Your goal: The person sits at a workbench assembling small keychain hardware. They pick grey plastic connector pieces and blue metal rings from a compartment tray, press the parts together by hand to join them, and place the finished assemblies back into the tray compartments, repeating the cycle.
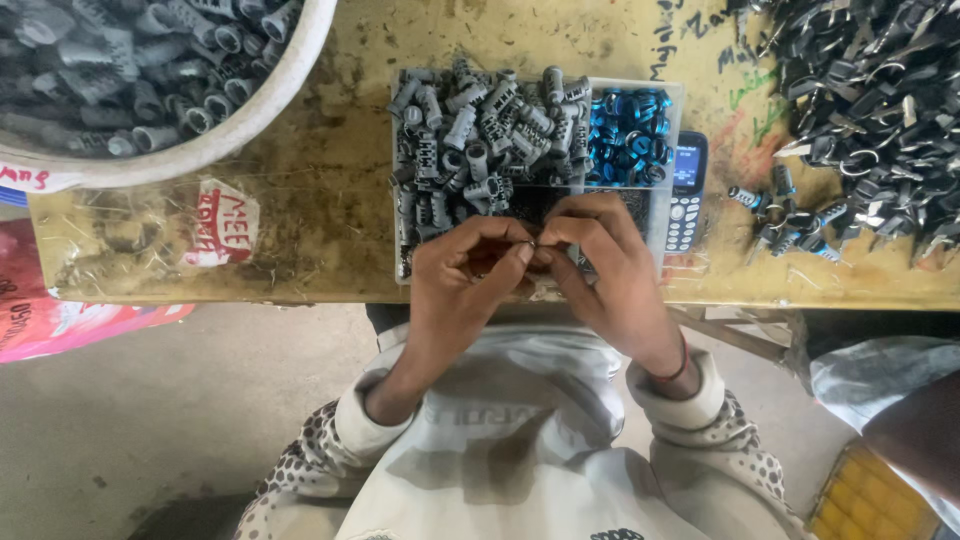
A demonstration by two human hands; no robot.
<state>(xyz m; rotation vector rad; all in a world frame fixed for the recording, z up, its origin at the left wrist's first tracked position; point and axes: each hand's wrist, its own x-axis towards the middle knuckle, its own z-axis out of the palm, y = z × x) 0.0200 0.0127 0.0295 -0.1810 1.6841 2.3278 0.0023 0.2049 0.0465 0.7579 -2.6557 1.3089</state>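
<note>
My left hand [465,275] and my right hand [600,265] meet at the near edge of the bench [330,180], fingertips pressed together over one small metal ring [532,243]. The left thumb and forefinger pinch it from the 9 o'clock side, the right ones from 3 o'clock. Only a glint of the ring shows between the fingertips, so I cannot tell its full shape.

Right under my hands, and reaching away toward 12 o'clock, sits a clear plastic tray [672,150] with compartments. Its big compartment is heaped with grey plastic sleeves [480,135], and the smaller one at 1 o'clock holds shiny blue rings [630,135]. My knuckles cover the tray's near part, so what lies there is mostly hidden.

Just beside the tray's right wall, at about 2 o'clock, a small keypad phone [686,190] lies flat with its screen lit. Farther out at 3 o'clock a few small finished pieces [790,215] lie loose on the bench, and beyond them at 2 o'clock is a large pile of dark metal clips [870,100].

At 10 o'clock, well apart from my hands, a big white tub [265,110] holds more of the grey sleeves. A red and white sticker [222,225] is stuck to the bench at 9 o'clock.
</note>
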